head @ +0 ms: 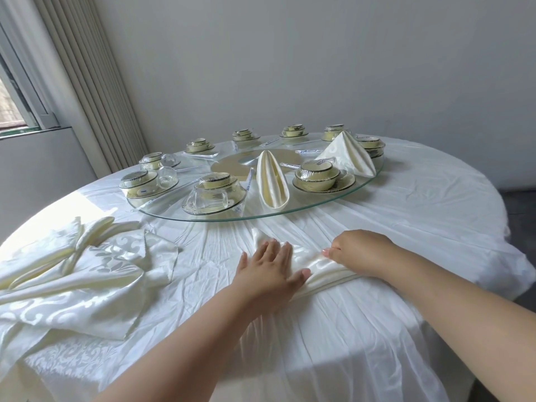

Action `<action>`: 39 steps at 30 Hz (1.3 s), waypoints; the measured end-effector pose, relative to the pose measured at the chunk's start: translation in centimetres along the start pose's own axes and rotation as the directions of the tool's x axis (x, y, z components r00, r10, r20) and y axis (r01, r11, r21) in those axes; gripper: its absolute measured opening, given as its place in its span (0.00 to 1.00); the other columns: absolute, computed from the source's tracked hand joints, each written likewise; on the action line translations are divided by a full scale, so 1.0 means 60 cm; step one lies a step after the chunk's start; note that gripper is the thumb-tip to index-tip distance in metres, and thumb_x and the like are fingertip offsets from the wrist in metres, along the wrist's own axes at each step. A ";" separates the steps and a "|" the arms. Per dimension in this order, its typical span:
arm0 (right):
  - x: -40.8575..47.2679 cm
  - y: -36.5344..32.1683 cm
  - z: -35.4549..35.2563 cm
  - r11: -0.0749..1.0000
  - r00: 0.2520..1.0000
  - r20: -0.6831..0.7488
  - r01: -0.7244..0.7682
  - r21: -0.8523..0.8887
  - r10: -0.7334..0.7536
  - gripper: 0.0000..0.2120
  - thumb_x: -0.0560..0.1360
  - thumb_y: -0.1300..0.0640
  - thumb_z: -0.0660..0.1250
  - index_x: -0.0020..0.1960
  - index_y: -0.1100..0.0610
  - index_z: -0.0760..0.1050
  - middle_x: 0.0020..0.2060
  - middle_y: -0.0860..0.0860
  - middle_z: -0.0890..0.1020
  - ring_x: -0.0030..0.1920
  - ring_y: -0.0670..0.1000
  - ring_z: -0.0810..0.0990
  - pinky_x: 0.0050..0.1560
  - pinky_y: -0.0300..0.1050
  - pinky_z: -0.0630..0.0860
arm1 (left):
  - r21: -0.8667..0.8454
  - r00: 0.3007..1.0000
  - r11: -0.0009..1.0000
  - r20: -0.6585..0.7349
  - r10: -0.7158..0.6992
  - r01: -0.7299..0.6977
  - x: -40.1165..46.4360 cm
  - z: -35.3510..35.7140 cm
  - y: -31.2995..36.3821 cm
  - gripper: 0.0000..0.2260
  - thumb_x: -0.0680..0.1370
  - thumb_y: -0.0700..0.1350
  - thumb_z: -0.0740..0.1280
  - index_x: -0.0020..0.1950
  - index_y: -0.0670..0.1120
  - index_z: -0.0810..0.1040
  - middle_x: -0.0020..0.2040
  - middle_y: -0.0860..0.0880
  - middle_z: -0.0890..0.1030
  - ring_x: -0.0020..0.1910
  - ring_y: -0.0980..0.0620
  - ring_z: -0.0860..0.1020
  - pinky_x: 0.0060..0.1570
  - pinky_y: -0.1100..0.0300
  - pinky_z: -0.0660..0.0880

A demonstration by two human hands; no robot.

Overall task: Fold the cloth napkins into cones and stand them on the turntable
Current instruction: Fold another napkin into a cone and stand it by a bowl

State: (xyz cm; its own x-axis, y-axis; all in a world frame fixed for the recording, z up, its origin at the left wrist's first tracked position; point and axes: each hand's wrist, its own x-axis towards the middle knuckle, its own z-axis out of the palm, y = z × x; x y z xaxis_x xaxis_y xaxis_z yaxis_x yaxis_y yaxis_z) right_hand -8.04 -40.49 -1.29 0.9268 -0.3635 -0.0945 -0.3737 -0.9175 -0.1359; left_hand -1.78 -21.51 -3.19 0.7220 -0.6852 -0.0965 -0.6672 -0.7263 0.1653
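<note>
A cream cloth napkin (314,265), folded into a long band, lies on the white tablecloth in front of me. My left hand (269,271) presses flat on its left part, fingers spread. My right hand (359,252) pinches the band's upper edge at its right part. Beyond them sits the round glass turntable (290,211). One folded napkin cone (271,182) stands near its front rim. A second, wider folded napkin (349,156) stands at the back right of the glass.
Several shrink-wrapped bowl and plate sets (323,175) ring the turntable, with upturned glass cups (207,197) at the left. A heap of unfolded cream napkins (87,271) lies on the table's left. A window and vertical blinds are far left.
</note>
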 end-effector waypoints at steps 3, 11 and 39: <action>-0.008 0.001 -0.041 0.985 0.998 -0.065 -0.015 -0.174 0.004 0.25 0.79 0.37 0.52 0.38 0.56 0.69 0.36 0.49 0.73 0.40 0.52 0.72 0.39 0.44 0.67 | 0.020 1.000 1.000 0.030 -0.009 0.009 0.004 0.001 -0.002 0.36 0.77 0.69 0.48 0.79 0.53 0.41 0.79 0.49 0.41 0.76 0.53 0.36 0.74 0.45 0.36; -0.013 -0.114 -0.038 0.699 0.897 -0.134 0.414 0.582 -0.420 0.44 0.67 0.27 0.42 0.77 0.47 0.56 0.75 0.45 0.60 0.75 0.44 0.57 0.76 0.48 0.52 | 0.065 1.000 0.998 0.001 0.020 -0.020 0.009 0.007 -0.006 0.39 0.75 0.72 0.47 0.78 0.54 0.40 0.79 0.49 0.40 0.76 0.52 0.36 0.74 0.42 0.38; -0.073 0.003 0.034 0.862 0.870 0.138 0.489 -0.131 -0.473 0.41 0.67 0.28 0.30 0.75 0.44 0.31 0.74 0.39 0.33 0.72 0.37 0.30 0.75 0.41 0.34 | 0.077 0.998 0.995 -0.001 -0.056 0.056 0.043 -0.017 -0.070 0.45 0.72 0.74 0.45 0.79 0.45 0.41 0.79 0.48 0.42 0.77 0.53 0.38 0.75 0.48 0.38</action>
State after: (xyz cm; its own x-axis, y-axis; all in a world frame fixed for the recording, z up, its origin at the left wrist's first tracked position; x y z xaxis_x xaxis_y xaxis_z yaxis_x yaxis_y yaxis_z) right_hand -12.25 -38.71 -2.93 0.9782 0.1396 -0.1536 0.1360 -0.9901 -0.0339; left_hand 3.07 -20.14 -3.15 0.7586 -0.6432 -0.1044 -0.6377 -0.7657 0.0835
